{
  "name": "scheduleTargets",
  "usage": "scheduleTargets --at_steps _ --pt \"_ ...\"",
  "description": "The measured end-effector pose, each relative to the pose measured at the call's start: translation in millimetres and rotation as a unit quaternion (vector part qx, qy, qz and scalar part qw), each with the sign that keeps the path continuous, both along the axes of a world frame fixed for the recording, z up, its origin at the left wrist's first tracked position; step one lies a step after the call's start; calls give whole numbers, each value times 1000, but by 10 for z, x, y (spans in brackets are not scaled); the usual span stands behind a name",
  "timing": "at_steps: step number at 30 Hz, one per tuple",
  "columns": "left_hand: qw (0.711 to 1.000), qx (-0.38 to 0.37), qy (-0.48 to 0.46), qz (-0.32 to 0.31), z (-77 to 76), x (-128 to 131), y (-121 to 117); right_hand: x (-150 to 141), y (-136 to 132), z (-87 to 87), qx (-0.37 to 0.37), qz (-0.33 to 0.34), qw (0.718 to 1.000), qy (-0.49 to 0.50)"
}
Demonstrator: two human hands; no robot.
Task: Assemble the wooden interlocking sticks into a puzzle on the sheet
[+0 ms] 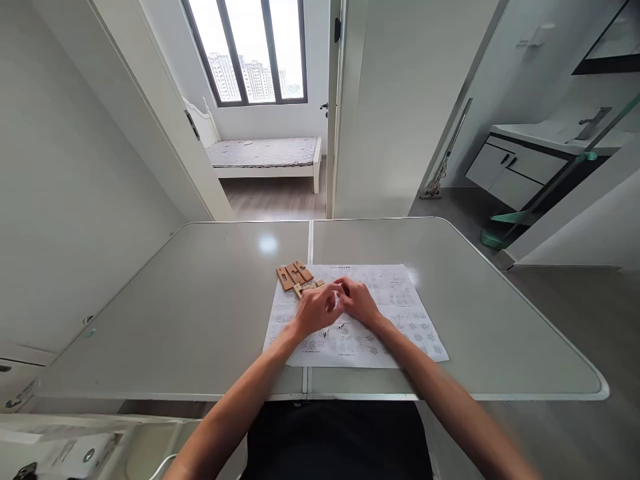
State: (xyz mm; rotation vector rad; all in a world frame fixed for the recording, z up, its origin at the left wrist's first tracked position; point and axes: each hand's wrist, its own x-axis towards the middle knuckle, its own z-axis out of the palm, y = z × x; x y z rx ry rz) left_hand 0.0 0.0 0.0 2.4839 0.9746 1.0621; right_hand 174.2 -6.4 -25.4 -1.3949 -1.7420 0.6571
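Observation:
Over a printed sheet of paper (403,327) on the table, my left hand (318,309) and my right hand (359,301) meet with fingertips close together. Fingers on both hands are curled into a pinch; whatever they hold is too small or hidden to make out. Just beyond the left hand, several flat brown wooden pieces (295,274) with cut-out slots lie side by side at the sheet's far left corner. Lighter wooden pieces (299,291) sit nearer, partly covered by that hand. Small dark marks or bits (342,326) show on the paper below the hands.
The grey table (200,313) has a seam down its middle and a rim around it. Behind it, a doorway leads to a bed (270,153) under a window. A sink cabinet (520,167) stands at right. A white appliance (83,457) is at lower left.

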Motion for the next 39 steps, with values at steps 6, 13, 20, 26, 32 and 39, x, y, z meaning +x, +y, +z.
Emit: scheduleTargets --at_steps 6,13,20,26,32,39 --pt "961 26 -107 255 82 -217 382 -20 9 2 10 3 1000 3" --pt "935 -70 -7 348 -30 -464 602 -21 15 -6 2 4 1000 1" --pt "938 -132 47 318 -78 -508 636 -23 20 -13 1 3 1000 3" --pt "923 -147 48 352 -117 -556 702 -21 26 -36 6 5 1000 4" --pt "908 -135 55 393 -117 -615 716 -22 27 -48 6 3 1000 2" --pt "898 -145 44 414 -81 -668 732 -19 10 -8 1 2 1000 -1"
